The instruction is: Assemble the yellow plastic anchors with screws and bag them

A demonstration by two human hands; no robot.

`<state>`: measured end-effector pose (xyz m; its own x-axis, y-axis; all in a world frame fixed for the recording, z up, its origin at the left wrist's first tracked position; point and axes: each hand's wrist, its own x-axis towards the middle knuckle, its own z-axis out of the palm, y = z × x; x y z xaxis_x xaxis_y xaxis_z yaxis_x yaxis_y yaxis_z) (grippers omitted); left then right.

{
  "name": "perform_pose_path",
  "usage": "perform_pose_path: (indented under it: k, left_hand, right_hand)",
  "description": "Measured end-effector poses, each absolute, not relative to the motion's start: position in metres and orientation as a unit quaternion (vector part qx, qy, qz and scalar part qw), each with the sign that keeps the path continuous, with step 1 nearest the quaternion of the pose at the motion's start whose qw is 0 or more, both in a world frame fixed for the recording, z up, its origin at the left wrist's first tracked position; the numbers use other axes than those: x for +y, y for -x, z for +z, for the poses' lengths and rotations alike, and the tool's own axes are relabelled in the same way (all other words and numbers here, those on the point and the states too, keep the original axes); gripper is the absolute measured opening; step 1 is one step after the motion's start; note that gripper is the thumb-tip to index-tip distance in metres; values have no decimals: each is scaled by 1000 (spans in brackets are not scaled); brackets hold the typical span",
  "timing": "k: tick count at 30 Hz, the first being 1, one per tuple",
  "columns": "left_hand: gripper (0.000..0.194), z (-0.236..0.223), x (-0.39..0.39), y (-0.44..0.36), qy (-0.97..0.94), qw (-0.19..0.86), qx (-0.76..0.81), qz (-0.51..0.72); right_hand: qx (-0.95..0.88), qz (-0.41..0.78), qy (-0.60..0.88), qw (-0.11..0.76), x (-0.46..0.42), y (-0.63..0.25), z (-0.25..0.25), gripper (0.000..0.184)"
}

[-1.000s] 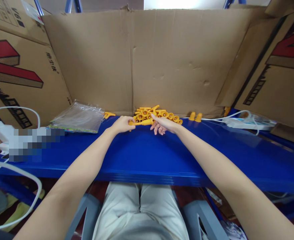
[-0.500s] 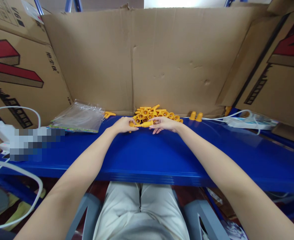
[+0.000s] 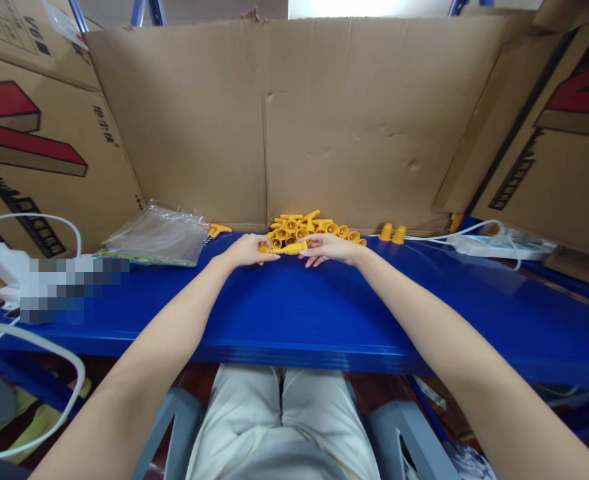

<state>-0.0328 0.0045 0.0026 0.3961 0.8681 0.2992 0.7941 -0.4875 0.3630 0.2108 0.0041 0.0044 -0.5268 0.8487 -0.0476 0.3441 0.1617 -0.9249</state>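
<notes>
My left hand (image 3: 247, 250) is closed around a yellow plastic T-shaped handle (image 3: 263, 249), pinching it just above the table. In line with it, to the right, lies a yellow tapered sleeve (image 3: 295, 248), which the fingers of my right hand (image 3: 331, 247) grip at its wide end. The two parts meet end to end between my hands; how far one sits inside the other cannot be made out. Directly behind them is a pile of yellow bell-shaped cups and T-shaped pieces (image 3: 301, 225), several with open ends facing me. My fingers partly hide both held parts.
Clear plastic bags (image 3: 161, 233) lie at left beside yellow handles with spiral metal tips (image 3: 219, 230). Two yellow cups (image 3: 392, 233) stand right of the pile. A white power strip (image 3: 504, 247) with cables sits far right. Cardboard (image 3: 349, 120) walls the back of the blue table (image 3: 294, 307).
Both hands keep nearly the same place and grip. The left fingertips have shifted very slightly to the right along the yellow part.
</notes>
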Motion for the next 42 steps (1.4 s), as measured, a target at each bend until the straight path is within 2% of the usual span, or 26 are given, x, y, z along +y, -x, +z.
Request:
perform_pose_path:
  k: [3, 9, 14, 19, 23, 25, 30, 34, 39, 42]
  left_hand:
    - [41, 3, 5, 33, -833, 74, 499, 230]
    - [38, 3, 6, 36, -832, 69, 498, 235]
    - [41, 2, 9, 38, -832, 65, 500, 230]
    - [53, 0, 8, 38, -832, 32, 499, 239]
    - [72, 0, 6, 38, -805, 14, 515, 294]
    - [68, -1, 8, 38, -794, 6, 526, 306]
    - [34, -7, 14, 37, -813, 11, 529, 244]
    - [28, -11, 16, 36, -827, 28, 514, 227]
    - [29, -12, 17, 35, -836, 34, 498, 228]
    - [28, -10, 13, 33, -834, 46, 504, 219]
  right_hand:
    - [-718, 495, 418, 255, 4, -210, 4, 43]
    - [-705, 510, 411, 272, 4, -209, 2, 30]
    - [-657, 565, 398, 302, 7, -205, -5, 30]
    - [-583, 618, 357, 388, 7, -196, 1, 30]
    - [-546, 586, 354, 484, 15, -192, 20, 28]
    - [-538, 546, 360, 532, 24, -191, 30, 25]
    - [-598, 353, 416, 587, 51, -177, 42, 23]
    - [-705, 115, 457, 531, 62, -157, 30, 29]
    - [-819, -73, 490, 289, 58, -138, 12, 38]
    - [-832, -116, 504, 199, 55, -132, 13, 37]
